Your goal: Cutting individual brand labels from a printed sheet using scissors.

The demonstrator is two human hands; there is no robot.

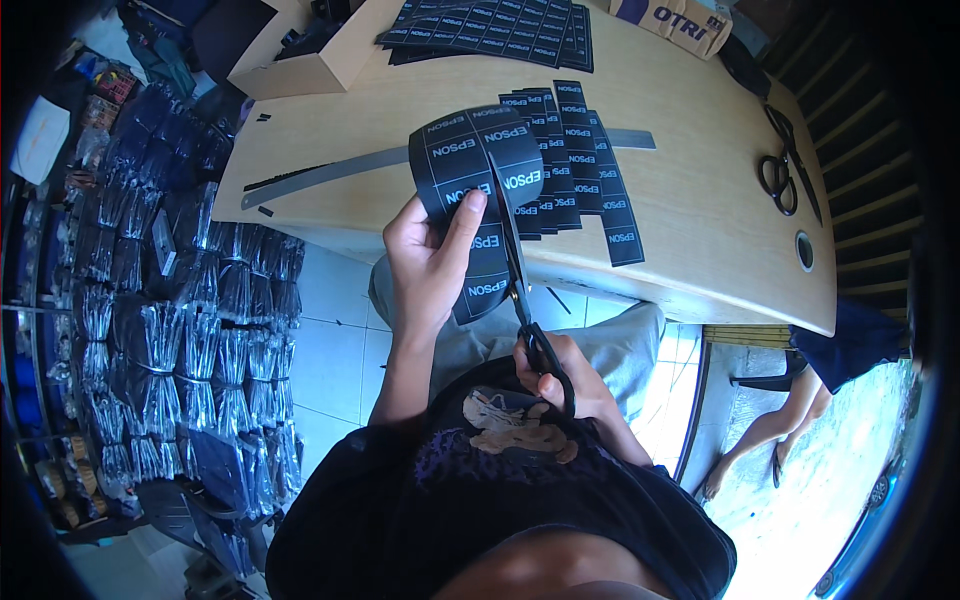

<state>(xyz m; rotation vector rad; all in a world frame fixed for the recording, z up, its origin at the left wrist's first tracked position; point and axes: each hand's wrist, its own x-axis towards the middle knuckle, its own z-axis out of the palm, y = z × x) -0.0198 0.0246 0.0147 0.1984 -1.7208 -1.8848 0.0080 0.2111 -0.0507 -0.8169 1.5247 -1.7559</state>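
Note:
My left hand (432, 250) grips a black label sheet (450, 160) printed with pale lettering in a grid, its thumb pressed on the front. The sheet curls over at the top and hangs down in front of the table edge. In my right hand (565, 378) are black-handled scissors (519, 280), my fingers through the handles. Their long blades point up and lie along the sheet between two columns of labels. On the table just beyond, several cut label strips (582, 165) lie side by side and overlap. A long metal ruler (330, 172) passes beneath the sheet and strips.
More label sheets (485, 32) are stacked at the table's far side, beside an open cardboard box (300, 50). A second pair of scissors (778, 180) lies at the right, near a round table hole (804, 250). Bundled plastic-wrapped goods (190, 350) fill the left. Another person's legs (765, 435) show at right.

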